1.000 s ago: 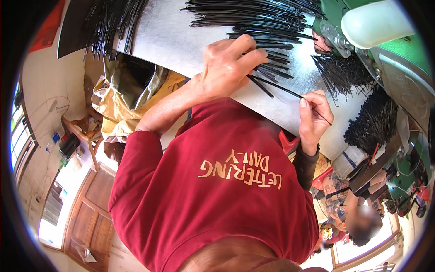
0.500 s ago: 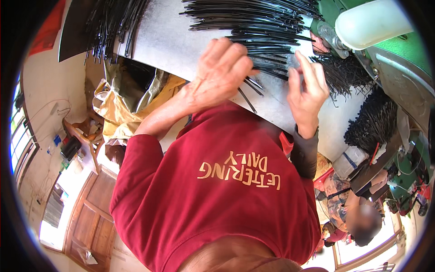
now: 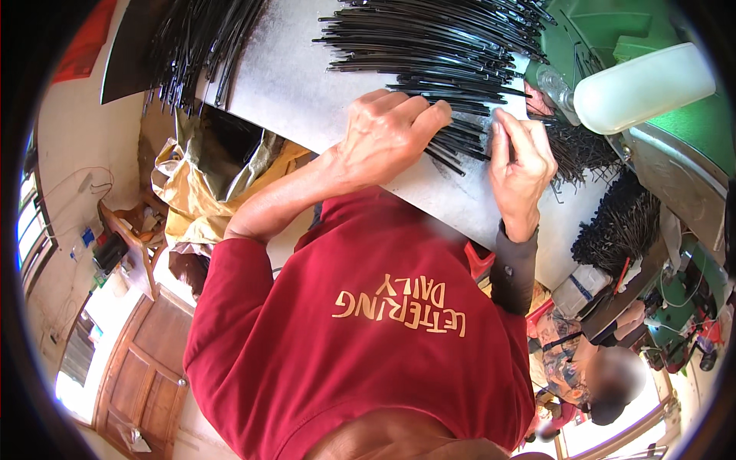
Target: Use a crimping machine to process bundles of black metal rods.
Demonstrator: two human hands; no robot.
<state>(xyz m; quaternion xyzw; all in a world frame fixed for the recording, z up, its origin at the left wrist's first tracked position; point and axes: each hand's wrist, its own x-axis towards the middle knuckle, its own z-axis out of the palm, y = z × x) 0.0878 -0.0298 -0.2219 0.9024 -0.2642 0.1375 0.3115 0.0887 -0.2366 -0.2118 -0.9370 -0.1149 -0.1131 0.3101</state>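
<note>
Thin black rods (image 3: 460,146) lie in a loose row on a pale tabletop (image 3: 287,65), between my two hands. My left hand (image 3: 391,138) is curled closed at their left ends, knuckles up, and its fingertips are mostly hidden. At their right ends is my right hand (image 3: 523,161), with thumb and forefinger drawn together; whatever is between the tips is too small to make out. Just beyond my hands lies a thick spread of similar black rods (image 3: 429,38), roughly side by side.
Another bundle of black rods (image 3: 203,46) overhangs the table's left edge. Tangled dark pieces (image 3: 583,149) and a stacked dark bundle (image 3: 621,226) sit at right. A white lamp (image 3: 644,88) stands by green machinery. A yellowish sack (image 3: 192,199) is below left. Another person (image 3: 567,353) is at lower right.
The view has shifted a little, so the table and rods sit lower. My left hand has moved slightly right along the rods. My right thumb and forefinger have come closer together.
</note>
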